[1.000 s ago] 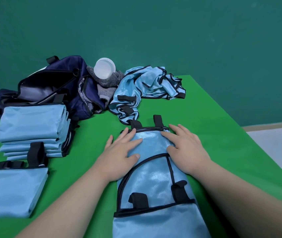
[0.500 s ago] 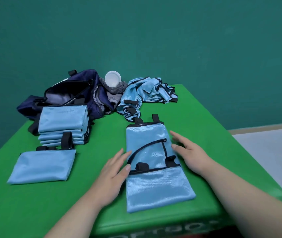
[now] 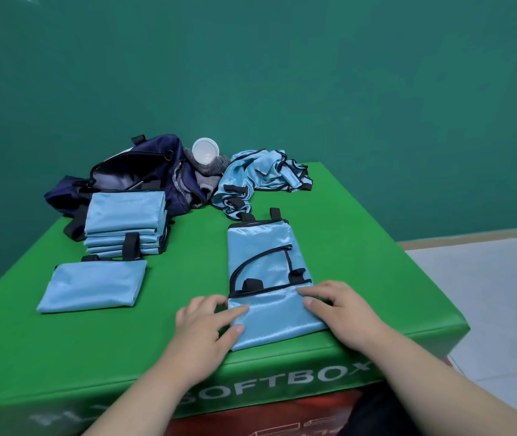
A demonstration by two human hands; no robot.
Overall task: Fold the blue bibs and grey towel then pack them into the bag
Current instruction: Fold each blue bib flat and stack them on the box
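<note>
A light blue bib (image 3: 266, 278) with black trim lies folded lengthways on the green box, its near end at the front edge. My left hand (image 3: 210, 332) rests on the near left corner of it, fingers bent over the edge. My right hand (image 3: 342, 309) lies flat on its near right corner. A stack of folded bibs (image 3: 125, 225) sits at the left, with one more folded bib (image 3: 93, 286) in front of it. Crumpled bibs (image 3: 260, 177) lie at the back. The open navy bag (image 3: 134, 177) stands behind the stack, with a grey towel (image 3: 208, 176) beside it.
A white cup (image 3: 206, 150) rests on the grey towel. The green soft box (image 3: 361, 247) drops off at the front and right edges; pale floor (image 3: 487, 294) lies to the right. A teal wall stands behind.
Both hands slid back along the bib from its far end to its near end. The view pulled back and rose, so the box's front edge now shows.
</note>
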